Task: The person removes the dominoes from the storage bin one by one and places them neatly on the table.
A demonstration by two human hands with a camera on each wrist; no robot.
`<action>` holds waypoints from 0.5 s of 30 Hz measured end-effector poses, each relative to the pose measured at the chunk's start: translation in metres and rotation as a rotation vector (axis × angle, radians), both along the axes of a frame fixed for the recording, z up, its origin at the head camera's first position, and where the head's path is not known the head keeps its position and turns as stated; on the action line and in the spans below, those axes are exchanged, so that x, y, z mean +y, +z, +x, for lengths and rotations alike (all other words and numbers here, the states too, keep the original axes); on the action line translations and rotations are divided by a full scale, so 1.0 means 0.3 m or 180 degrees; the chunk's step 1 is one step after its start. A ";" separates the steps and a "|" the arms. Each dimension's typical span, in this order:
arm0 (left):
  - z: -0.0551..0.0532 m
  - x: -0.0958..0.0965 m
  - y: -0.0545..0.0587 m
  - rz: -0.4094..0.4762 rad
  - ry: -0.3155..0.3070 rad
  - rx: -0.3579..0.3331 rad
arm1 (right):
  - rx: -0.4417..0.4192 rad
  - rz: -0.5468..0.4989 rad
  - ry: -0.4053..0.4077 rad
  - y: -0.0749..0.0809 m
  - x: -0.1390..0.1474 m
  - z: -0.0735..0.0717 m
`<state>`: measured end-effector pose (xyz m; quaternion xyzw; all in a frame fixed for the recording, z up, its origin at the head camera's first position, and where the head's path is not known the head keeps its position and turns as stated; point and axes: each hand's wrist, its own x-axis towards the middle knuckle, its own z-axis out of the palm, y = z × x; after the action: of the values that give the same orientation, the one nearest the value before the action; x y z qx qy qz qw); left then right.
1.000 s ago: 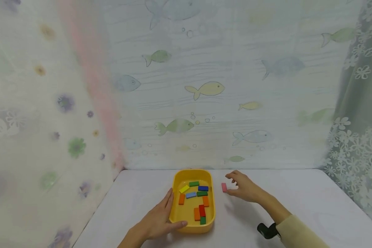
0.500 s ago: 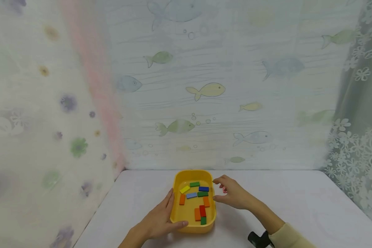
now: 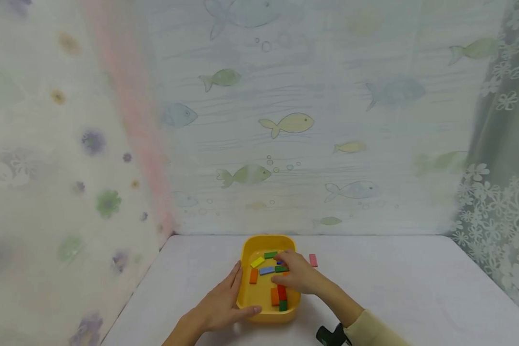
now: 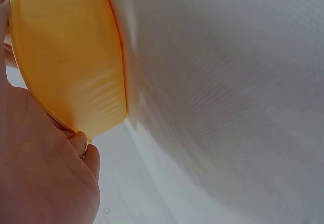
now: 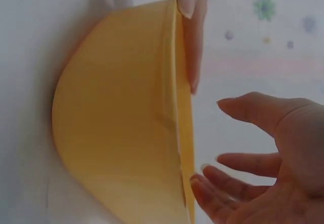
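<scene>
A yellow plastic tub on the table has several small flat coloured blocks lying in it, among them a yellow block, a light blue block and a red block. My left hand grips the tub's near left corner, thumb over the rim and fingers along the outer wall. Over the tub's right half reaches my right hand, thumb and fingers spread apart. Nothing is between them in the right wrist view, where the hand is beside the rim. It partly covers a dark blue block.
A pink block lies on the white table, just right of the tub. Behind the table hangs a fish-patterned curtain. A black device is strapped near the right sleeve.
My right hand has moved left, from beside the pink block to over the tub, uncovering the pink block on the table. The left hand and the tub stay in place.
</scene>
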<state>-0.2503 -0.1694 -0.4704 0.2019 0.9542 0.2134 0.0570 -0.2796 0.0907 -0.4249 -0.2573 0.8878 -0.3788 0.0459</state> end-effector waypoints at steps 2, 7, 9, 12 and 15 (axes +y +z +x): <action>-0.002 -0.002 0.000 0.0014 -0.0032 0.0029 | -0.0034 0.0004 -0.0051 -0.006 -0.033 -0.004; -0.005 -0.003 0.000 0.0040 -0.0065 0.0040 | -0.0059 0.0001 -0.0260 -0.030 -0.109 -0.017; -0.005 -0.003 0.001 0.0039 -0.0060 0.0036 | -0.0033 0.0036 -0.0377 -0.046 -0.134 -0.025; -0.005 -0.003 0.003 0.0049 -0.0042 0.0012 | 0.0016 0.0083 -0.0548 -0.072 -0.162 -0.040; -0.008 -0.003 0.000 0.0054 -0.0016 -0.0030 | 0.0006 0.0122 -0.0729 -0.097 -0.181 -0.053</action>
<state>-0.2528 -0.1702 -0.4704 0.2038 0.9515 0.2223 0.0603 -0.2954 0.0364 -0.4539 -0.1536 0.9185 -0.3643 0.0064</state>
